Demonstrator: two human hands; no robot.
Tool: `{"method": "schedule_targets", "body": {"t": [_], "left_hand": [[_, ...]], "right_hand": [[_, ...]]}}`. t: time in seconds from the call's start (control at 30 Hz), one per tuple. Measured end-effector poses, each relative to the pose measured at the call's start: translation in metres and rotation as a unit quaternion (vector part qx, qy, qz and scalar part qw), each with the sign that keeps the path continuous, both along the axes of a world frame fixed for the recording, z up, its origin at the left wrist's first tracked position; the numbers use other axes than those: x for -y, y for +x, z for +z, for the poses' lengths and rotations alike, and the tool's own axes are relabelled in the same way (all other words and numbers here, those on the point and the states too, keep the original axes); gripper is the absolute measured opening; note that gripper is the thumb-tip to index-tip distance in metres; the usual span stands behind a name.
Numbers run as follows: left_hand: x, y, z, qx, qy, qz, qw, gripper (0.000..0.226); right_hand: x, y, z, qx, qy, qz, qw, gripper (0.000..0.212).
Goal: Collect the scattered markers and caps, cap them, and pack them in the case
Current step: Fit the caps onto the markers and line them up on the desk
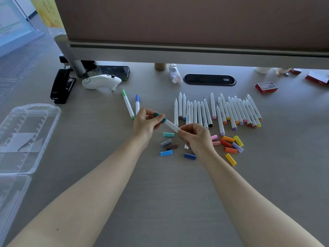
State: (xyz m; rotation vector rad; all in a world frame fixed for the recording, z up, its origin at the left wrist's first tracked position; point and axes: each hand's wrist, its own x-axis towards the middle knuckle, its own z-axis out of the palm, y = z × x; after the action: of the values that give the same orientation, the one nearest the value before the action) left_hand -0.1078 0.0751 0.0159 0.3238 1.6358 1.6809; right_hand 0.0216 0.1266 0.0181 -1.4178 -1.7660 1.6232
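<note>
The white marker [170, 124] was held in the air above the table [160, 193], slanted between both hands. The left hand [145, 124] pinched the teal cap [159, 117] at its upper end, seemingly pressed onto the barrel, though the fingers hid the join. The right hand [196, 137] curled round the lower end of the barrel. The marker looked light, stiff and smooth, a slim plastic tube likely to slip if gripped only at the tip; holding it mid-barrel and pushing the cap straight on seemed safest.

Just below the hands lay loose caps [229, 143], short blocky plastic pieces in many colours. Beyond them lay a row of uncapped markers [222, 113], white-barrelled with coloured ends. Two capped markers [132, 106] lay apart to the left. The clear case [26, 136], hard plastic with scalloped slots, lay open at the table's left edge, well apart.
</note>
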Motion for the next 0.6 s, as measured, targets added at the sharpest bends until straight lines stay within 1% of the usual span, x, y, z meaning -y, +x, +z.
{"method": "schedule_targets", "body": {"t": [0.07, 0.13, 0.2, 0.23, 0.3, 0.4, 0.5, 0.6], "left_hand": [[0.000, 0.000, -0.003, -0.008, 0.001, 0.010, 1.000, 0.028], [0.001, -0.003, -0.006, -0.007, 0.008, 0.025, 1.000, 0.028], [-0.002, -0.004, -0.005, -0.003, 0.017, 0.012, 1.000, 0.026], [-0.003, -0.004, -0.003, -0.003, 0.018, -0.004, 1.000, 0.029], [-0.009, -0.005, 0.002, -0.004, 0.021, -0.023, 0.999, 0.041], [-0.017, -0.021, 0.005, -0.001, 0.011, -0.021, 1.000, 0.048], [-0.024, -0.041, -0.002, -0.012, -0.018, -0.034, 0.999, 0.051], [-0.032, -0.059, -0.009, -0.090, -0.071, -0.068, 0.991, 0.052]], "right_hand": [[-0.002, -0.005, 0.000, 0.007, 0.012, 0.002, 1.000, 0.014], [-0.003, -0.010, 0.001, 0.006, 0.020, 0.004, 1.000, 0.009], [-0.002, -0.018, 0.002, -0.009, 0.019, 0.001, 1.000, 0.005], [-0.001, -0.022, 0.002, -0.019, 0.020, -0.002, 1.000, 0.008], [0.001, -0.031, 0.003, -0.034, 0.022, -0.003, 0.999, 0.015], [-0.003, -0.042, 0.005, -0.044, 0.007, 0.008, 0.999, 0.009], [-0.018, -0.046, 0.000, -0.003, 0.050, -0.005, 0.999, 0.013], [-0.038, -0.048, -0.010, 0.091, 0.139, -0.033, 0.986, 0.022]]}}
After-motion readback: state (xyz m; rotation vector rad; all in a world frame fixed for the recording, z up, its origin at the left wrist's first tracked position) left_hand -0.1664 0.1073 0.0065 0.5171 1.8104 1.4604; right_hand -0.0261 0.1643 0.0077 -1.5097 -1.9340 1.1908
